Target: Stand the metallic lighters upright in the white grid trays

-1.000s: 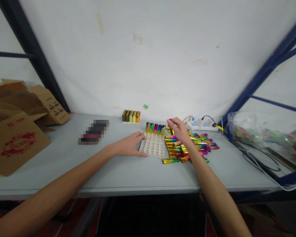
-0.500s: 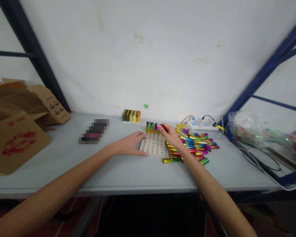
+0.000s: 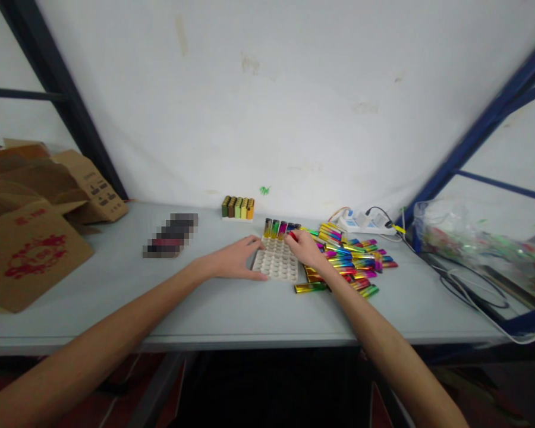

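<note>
A white tray with round sockets lies on the table, with several shiny lighters upright along its far edge. My left hand spans the tray's left side, thumb and fingers spread around it. Over the tray's right far part, my right hand pinches a red lighter, mostly hidden by the fingers. To the right is a loose pile of metallic multicoloured lighters, lying on their sides.
Behind, a filled block of lighters stands by the wall. Cardboard boxes occupy the left, near a blurred dark item. A power strip, cables and plastic bags are at the right.
My right hand has lowered slightly and moved toward the tray with the red lighter, uncovering the right end of the far row. My left hand has stayed in place.
</note>
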The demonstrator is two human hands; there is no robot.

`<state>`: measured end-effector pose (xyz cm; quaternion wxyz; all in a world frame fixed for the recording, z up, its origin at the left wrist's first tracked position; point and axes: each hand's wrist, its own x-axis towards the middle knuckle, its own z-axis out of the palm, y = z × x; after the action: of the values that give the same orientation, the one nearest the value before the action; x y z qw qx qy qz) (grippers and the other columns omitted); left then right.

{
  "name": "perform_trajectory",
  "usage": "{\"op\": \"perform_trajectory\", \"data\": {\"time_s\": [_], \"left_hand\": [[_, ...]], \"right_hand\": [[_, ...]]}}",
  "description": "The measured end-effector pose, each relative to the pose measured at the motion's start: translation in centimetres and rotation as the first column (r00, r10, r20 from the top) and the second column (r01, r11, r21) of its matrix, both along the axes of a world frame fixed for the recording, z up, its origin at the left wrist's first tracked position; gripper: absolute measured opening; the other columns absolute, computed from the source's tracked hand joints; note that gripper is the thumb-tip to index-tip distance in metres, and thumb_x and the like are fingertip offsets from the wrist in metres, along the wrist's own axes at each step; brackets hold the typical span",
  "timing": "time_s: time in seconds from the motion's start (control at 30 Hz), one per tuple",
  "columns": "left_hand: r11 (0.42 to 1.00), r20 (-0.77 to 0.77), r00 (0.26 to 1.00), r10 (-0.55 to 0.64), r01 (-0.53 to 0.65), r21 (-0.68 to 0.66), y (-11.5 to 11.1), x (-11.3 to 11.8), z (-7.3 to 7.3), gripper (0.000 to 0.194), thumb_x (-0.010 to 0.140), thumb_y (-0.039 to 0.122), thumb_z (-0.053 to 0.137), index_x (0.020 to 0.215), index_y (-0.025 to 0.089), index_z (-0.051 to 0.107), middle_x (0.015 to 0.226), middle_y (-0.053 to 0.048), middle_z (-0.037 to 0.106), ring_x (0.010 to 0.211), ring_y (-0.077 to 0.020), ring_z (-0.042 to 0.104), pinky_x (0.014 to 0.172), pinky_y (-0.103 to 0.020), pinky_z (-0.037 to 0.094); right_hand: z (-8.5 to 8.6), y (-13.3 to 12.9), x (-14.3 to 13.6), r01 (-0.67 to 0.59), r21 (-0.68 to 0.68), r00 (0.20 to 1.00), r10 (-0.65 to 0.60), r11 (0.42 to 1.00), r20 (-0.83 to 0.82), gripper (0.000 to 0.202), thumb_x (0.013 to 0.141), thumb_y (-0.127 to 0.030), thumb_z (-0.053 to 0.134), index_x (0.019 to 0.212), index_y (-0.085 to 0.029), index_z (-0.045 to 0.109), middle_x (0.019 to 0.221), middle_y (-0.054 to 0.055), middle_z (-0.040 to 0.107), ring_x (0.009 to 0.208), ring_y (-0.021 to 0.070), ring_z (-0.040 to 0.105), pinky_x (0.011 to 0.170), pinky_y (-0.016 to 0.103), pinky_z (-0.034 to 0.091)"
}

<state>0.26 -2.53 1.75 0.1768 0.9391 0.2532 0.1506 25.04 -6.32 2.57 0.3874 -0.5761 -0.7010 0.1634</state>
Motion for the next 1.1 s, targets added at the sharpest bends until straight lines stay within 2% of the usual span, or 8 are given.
{"op": "perform_trajectory", "data": {"time_s": [0.17, 0.23, 0.33, 0.43, 0.63, 0.77, 0.93, 1.1], "left_hand": [[1.0, -0.004, 1.0, -0.004, 0.004, 0.014, 0.1, 0.0, -0.1, 0.077, 0.078, 0.078, 0.073, 0.129, 0.022, 0.057, 0.137, -0.012, 0.057, 0.13, -0.0321, 0.057, 0.117, -0.041, 0.043], [1.0, -0.006, 1.0, -0.005, 0.005, 0.016, 0.1, 0.0, -0.1, 0.077, 0.079, 0.077, 0.074, 0.129, 0.021, 0.057, 0.138, -0.013, 0.057, 0.13, -0.0317, 0.058, 0.117, -0.041, 0.043], [1.0, -0.002, 1.0, 0.001, -0.001, 0.02, 0.1, 0.0, -0.1, 0.077, 0.078, 0.077, 0.074, 0.128, 0.021, 0.058, 0.137, -0.013, 0.058, 0.128, -0.0316, 0.058, 0.117, -0.04, 0.043], [0.999, 0.009, 1.0, 0.013, -0.013, 0.032, 0.1, 0.1, -0.1, 0.078, 0.077, 0.078, 0.074, 0.128, 0.021, 0.059, 0.134, -0.012, 0.06, 0.126, -0.0317, 0.06, 0.115, -0.041, 0.044], [0.999, 0.017, 0.999, 0.029, -0.03, 0.04, 0.1, 0.2, -0.2, 0.08, 0.076, 0.078, 0.075, 0.13, 0.02, 0.062, 0.135, -0.013, 0.063, 0.127, -0.0331, 0.062, 0.115, -0.041, 0.044], [0.998, 0.027, 0.999, 0.029, -0.03, 0.047, 0.2, 0.3, -0.5, 0.079, 0.076, 0.078, 0.075, 0.129, 0.021, 0.063, 0.136, -0.013, 0.063, 0.128, -0.0331, 0.062, 0.116, -0.042, 0.044], [0.999, 0.021, 0.999, 0.034, -0.035, 0.041, 0.3, 0.3, -0.7, 0.082, 0.076, 0.078, 0.075, 0.131, 0.02, 0.061, 0.138, -0.015, 0.062, 0.131, -0.0337, 0.06, 0.117, -0.042, 0.043], [0.999, 0.028, 0.999, 0.031, -0.032, 0.043, 0.2, 0.3, -0.7, 0.082, 0.077, 0.079, 0.074, 0.131, 0.019, 0.061, 0.137, -0.014, 0.061, 0.129, -0.0337, 0.061, 0.117, -0.043, 0.044]], "right_hand": [[-0.1, 0.1, 0.0, -0.009, -0.016, 1.0, 0.01, 1.0, 0.019, 0.04, 0.093, -0.047, 0.044, 0.061, -0.024, 0.037, 0.059, -0.005, 0.032, 0.057, 0.0116, 0.034, 0.056, 0.028, 0.024], [0.1, 0.0, -0.1, -0.046, 0.014, 0.999, 0.046, 0.999, 0.017, 0.042, 0.097, -0.051, 0.045, 0.067, -0.023, 0.044, 0.063, -0.005, 0.04, 0.06, 0.0127, 0.039, 0.058, 0.027, 0.029], [0.2, -0.3, -0.1, -0.116, 0.081, 0.993, 0.116, 0.99, -0.005, 0.034, 0.102, -0.054, 0.048, 0.096, -0.021, 0.057, 0.078, -0.003, 0.057, 0.071, 0.0155, 0.052, 0.067, 0.027, 0.04], [0.2, -0.4, 0.0, -0.15, 0.086, 0.988, 0.153, 0.985, -0.018, 0.03, 0.107, -0.048, 0.043, 0.114, -0.022, 0.056, 0.084, 0.0, 0.063, 0.073, 0.0173, 0.058, 0.07, 0.028, 0.045], [0.5, -0.5, 0.0, -0.189, 0.278, 0.975, 0.146, 0.942, 0.168, 0.029, 0.105, -0.045, 0.055, 0.103, -0.02, 0.068, 0.102, 0.01, 0.068, 0.095, 0.0227, 0.064, 0.087, 0.033, 0.049], [0.6, -0.5, 0.0, -0.167, 0.229, 0.973, 0.122, 0.959, 0.196, 0.032, 0.106, -0.048, 0.055, 0.104, -0.021, 0.072, 0.091, 0.007, 0.074, 0.082, 0.0215, 0.066, 0.08, 0.031, 0.048], [0.0, 0.2, 0.1, -0.148, 0.215, 0.968, 0.098, 0.965, 0.229, 0.03, 0.109, -0.041, 0.051, 0.113, -0.02, 0.072, 0.105, 0.009, 0.079, 0.09, 0.0222, 0.071, 0.082, 0.03, 0.048], [-0.8, 0.8, 0.0, -0.144, 0.191, 0.956, 0.087, 0.971, 0.28, 0.029, 0.109, -0.038, 0.051, 0.116, -0.019, 0.072, 0.106, 0.01, 0.079, 0.093, 0.0226, 0.072, 0.083, 0.029, 0.048]]}}
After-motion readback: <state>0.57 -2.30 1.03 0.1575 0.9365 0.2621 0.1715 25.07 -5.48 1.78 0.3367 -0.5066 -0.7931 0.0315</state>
